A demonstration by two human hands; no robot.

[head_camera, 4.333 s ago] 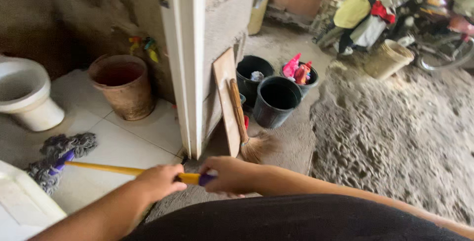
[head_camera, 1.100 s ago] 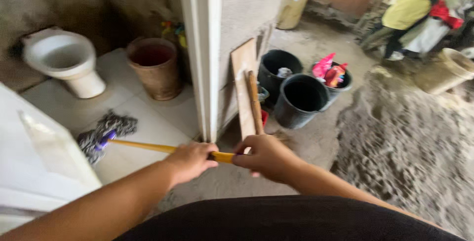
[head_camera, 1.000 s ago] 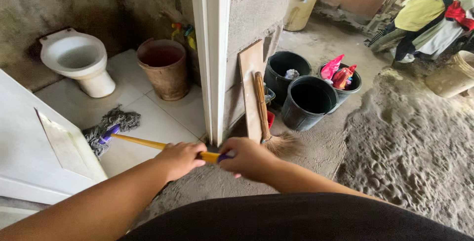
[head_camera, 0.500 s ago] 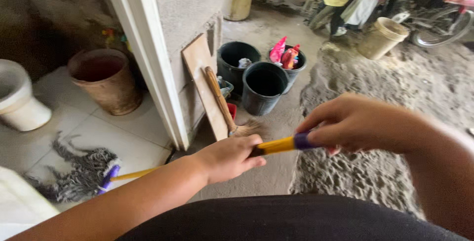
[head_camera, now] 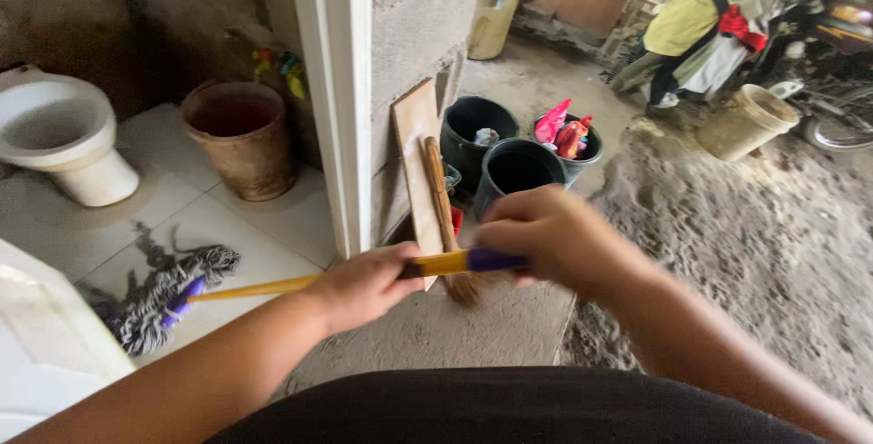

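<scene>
Both hands grip the yellow mop handle (head_camera: 273,287) with its purple end.
Left hand (head_camera: 364,285) and right hand (head_camera: 546,235) fingers closed around it; grey string mop head (head_camera: 164,303) lies beyond the left fingers on streaked white floor tiles (head_camera: 273,226), mopping seemingly unfinished.

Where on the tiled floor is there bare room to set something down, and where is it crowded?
Bare tile lies between the toilet, the brown pot and the door frame. The mop head takes the near tiles. Outside, black buckets and a board crowd the wall.
</scene>
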